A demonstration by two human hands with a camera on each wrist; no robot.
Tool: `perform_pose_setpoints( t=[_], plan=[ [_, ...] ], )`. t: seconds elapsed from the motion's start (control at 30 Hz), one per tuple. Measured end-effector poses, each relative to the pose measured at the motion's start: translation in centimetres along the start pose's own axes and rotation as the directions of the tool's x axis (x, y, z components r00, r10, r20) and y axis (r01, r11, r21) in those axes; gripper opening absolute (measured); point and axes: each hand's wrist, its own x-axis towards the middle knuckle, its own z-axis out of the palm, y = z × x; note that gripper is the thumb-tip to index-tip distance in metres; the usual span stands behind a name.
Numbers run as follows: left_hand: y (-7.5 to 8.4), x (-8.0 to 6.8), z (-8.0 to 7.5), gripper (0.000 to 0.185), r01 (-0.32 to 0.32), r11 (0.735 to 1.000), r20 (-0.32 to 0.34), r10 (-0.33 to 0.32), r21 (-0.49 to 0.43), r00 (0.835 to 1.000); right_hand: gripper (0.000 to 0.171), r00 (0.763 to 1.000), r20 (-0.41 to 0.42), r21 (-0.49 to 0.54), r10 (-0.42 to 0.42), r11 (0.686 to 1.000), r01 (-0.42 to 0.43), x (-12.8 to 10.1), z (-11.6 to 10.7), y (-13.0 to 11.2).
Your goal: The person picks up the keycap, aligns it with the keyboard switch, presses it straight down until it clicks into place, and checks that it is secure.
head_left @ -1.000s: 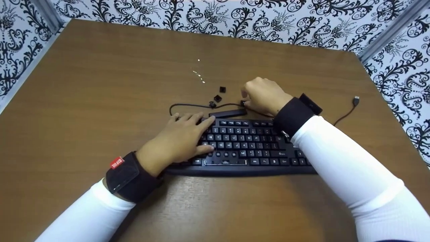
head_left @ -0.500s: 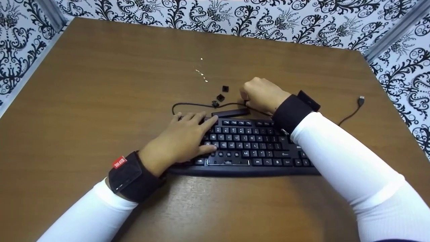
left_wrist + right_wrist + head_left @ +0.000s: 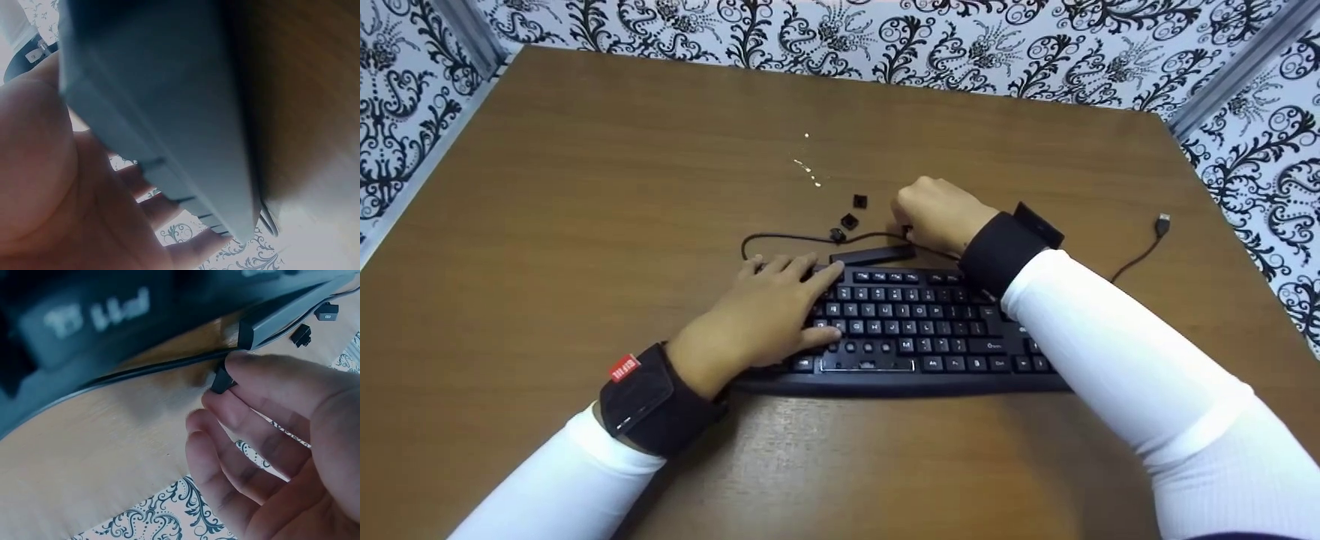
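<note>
Barely anything's moved this last second: your right hand (image 3: 934,212) still pinches that small keycap (image 3: 223,378) behind the keyboard (image 3: 915,330), left hand (image 3: 757,319) stays spread flat on the keys, so it's not set down yet

Keyboard (image 3: 915,330) on table (image 3: 585,187); loose keycaps (image 3: 849,220) behind keyboard; cable (image 3: 787,237) between them.

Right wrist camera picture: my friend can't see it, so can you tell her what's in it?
A right hand pinches a small black keycap just above a wooden table, beside a thin black cable. A long black bar-shaped key and two more loose keycaps lie near a blurry black keyboard.
</note>
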Motion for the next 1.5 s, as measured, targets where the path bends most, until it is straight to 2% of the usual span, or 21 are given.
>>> perform_pose_setpoints(
  t=[0.27, 0.33, 0.43, 0.5, 0.6, 0.77, 1.1, 1.27, 1.5],
  plan=[
    [0.1, 0.0, 0.1, 0.082, -0.005, 1.000, -0.018, 0.005, 0.003, 1.000, 0.038, 1.000, -0.031, 0.003, 0.002, 1.000, -0.002, -0.7, -0.6, -0.3],
    [0.1, 0.0, 0.3, 0.082, -0.006, 1.000, -0.016, 0.006, -0.002, 1.000, 0.034, 0.999, -0.048, 0.021, 0.015, 1.000, -0.014, -1.3, -0.9, -0.7],
    [0.1, 0.0, 0.6, 0.082, -0.005, 1.000, -0.018, 0.005, -0.001, 1.000, 0.014, 0.997, -0.062, 0.080, 0.055, 0.996, -0.050, -2.3, -1.6, -1.8],
    [0.0, 0.0, 0.7, 0.082, -0.001, 1.000, -0.021, 0.001, 0.004, 1.000, 0.004, 0.995, -0.080, 0.116, 0.053, 0.992, -0.043, -3.0, -2.0, -2.6],
    [-0.1, 0.0, 0.8, 0.082, 0.003, 1.000, -0.016, -0.003, 0.011, 1.000, 0.013, 0.994, -0.102, 0.156, 0.022, 0.988, -0.006, -4.1, -2.5, -3.7],
    [-0.1, 0.0, 0.6, 0.082, 0.014, 1.000, 0.002, -0.014, 0.019, 1.000, 0.016, 0.986, -0.159, 0.145, -0.058, 0.986, 0.081, -6.0, -2.6, -5.6],
    [-0.2, 0.1, 0.4, 0.081, 0.022, 0.999, 0.009, -0.023, 0.031, 1.000, 0.011, 0.967, -0.186, 0.072, -0.177, 0.979, 0.193, -8.7, -0.4, -8.9],
    [-0.1, 0.2, 0.3, 0.080, 0.007, 0.999, -0.011, -0.007, 0.032, 1.000, 0.012, 0.964, -0.185, 0.041, -0.190, 0.979, 0.200, -9.6, 1.0, -9.7],
    [0.0, 0.1, 0.2, 0.080, 0.006, 0.999, -0.007, -0.005, 0.031, 1.000, 0.014, 0.967, -0.162, 0.013, -0.198, 0.979, 0.203, -10.4, 2.2, -10.2]
  ],
)
